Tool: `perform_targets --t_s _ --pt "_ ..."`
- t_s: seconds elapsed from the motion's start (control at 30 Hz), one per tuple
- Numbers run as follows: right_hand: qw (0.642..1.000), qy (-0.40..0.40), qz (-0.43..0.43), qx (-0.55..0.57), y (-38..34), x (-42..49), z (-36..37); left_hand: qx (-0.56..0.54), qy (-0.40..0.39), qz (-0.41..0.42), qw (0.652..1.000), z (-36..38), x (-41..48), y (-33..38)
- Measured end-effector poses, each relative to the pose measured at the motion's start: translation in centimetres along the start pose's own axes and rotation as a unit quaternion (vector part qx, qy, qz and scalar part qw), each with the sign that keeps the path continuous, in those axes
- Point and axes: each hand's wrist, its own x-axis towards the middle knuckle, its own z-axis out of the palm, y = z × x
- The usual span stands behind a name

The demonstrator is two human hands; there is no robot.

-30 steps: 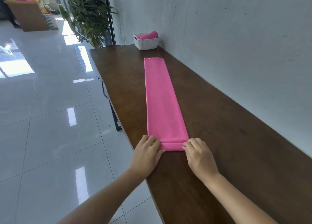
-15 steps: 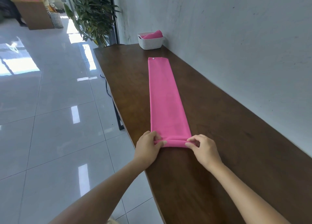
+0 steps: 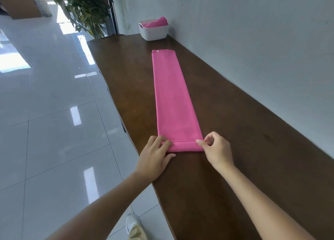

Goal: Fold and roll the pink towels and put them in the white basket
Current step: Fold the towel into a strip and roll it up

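A pink towel (image 3: 171,98), folded into a long narrow strip, lies lengthwise on the dark wooden table (image 3: 235,131). Its near end is turned over into a short flat fold. My left hand (image 3: 156,156) holds the left corner of that fold, fingers over the cloth and thumb along its near edge. My right hand (image 3: 215,149) pinches the right corner between thumb and forefinger. A white woven basket (image 3: 153,32) stands at the far end of the table against the wall. A rolled pink towel (image 3: 157,22) lies inside it.
A grey wall (image 3: 253,31) runs along the table's right side. The table's left edge drops to a glossy tiled floor (image 3: 45,113). A potted plant (image 3: 86,8) stands beyond the far end. My shoe (image 3: 132,223) shows below the table edge.
The near end of the towel has been turned over once more, away from me. My right hand went from lying on the cloth to pinching the corner. The view has shifted closer.
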Motion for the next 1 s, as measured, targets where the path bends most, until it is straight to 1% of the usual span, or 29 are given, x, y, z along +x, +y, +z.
perform_targets --t_s 0.1,0.17,0.23,0.33,0.47,0.6,0.67,0.73,0.8,0.9,1.0 --pt "0.997 0.063 -0.052 -0.002 0.8 -0.8 0.8 -0.008 -0.002 -0.003 1.0 0.0 0.4 -0.4" --pt "0.992 0.08 -0.098 -0.005 1.5 -1.4 1.3 0.001 0.0 -0.001 1.0 -0.1 0.8 -0.5" --pt "0.99 0.064 -0.129 -0.007 2.0 -1.9 1.5 0.001 -0.004 -0.002 1.0 -0.2 1.1 -0.6" --pt "0.988 0.021 -0.15 -0.036 2.8 -2.3 1.8 -0.047 -0.024 -0.055 0.997 -0.7 1.7 -0.6" --pt "0.991 -0.003 -0.129 -0.028 2.5 -1.4 1.4 -0.134 -0.079 -0.174 0.972 -1.6 3.0 -0.3" --pt "0.996 -0.048 -0.078 -0.01 1.0 0.4 0.6 -0.187 -0.11 -0.253 0.943 -2.3 4.8 -0.9" --pt "0.996 -0.078 -0.042 -0.008 0.4 1.5 0.3 -0.198 -0.109 -0.271 0.936 -2.4 5.5 -1.0" --pt "0.995 -0.102 -0.003 0.003 -0.1 2.6 0.0 -0.203 -0.096 -0.275 0.935 -2.4 5.9 -1.0" --pt "0.993 -0.12 0.023 -0.006 -0.4 3.6 -0.1 -0.194 -0.085 -0.262 0.942 -2.2 5.9 -1.1" --pt "0.99 -0.13 0.049 -0.037 -0.8 4.5 0.0 -0.136 -0.063 -0.21 0.966 -1.8 5.7 -1.5" --pt "0.988 -0.124 0.068 -0.055 -1.3 5.1 0.2 -0.093 -0.047 -0.15 0.983 -1.5 5.4 -2.4"
